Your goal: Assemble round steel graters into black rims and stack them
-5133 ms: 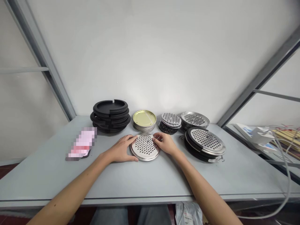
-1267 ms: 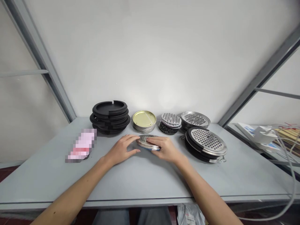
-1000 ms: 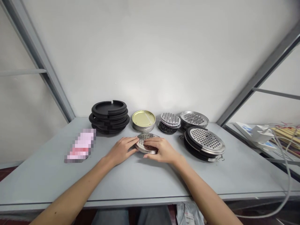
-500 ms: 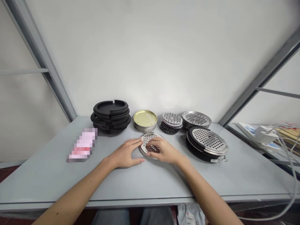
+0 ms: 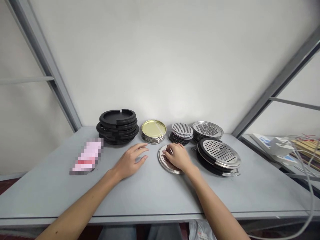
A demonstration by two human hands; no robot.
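Over the middle of the table [image 5: 140,196], my right hand [image 5: 179,156] rests on a round perforated metal plate [image 5: 163,161]. Its fingers are bent down onto the plate and cover much of the holes. My left hand [image 5: 129,161] is apart from the plate, fingers spread and holding nothing. Behind the plate stand a stack of yellowish round metal lids [image 5: 153,129] and a stack of smaller slotted grater discs [image 5: 182,130]. Close by on the right lies a black-rimmed round unit [image 5: 221,151] with a perforated metal top and wire clasps.
Black plastic rings [image 5: 117,128] are stacked at the back left. Silver-rimmed grater plates [image 5: 208,129] stand at the back right. A pixelated pink object [image 5: 87,155] lies on the left. White cables [image 5: 308,186] hang beside the table's right side.
The perforated plate has slid to the right under my right hand. My left hand has come off its edge and moved slightly left.
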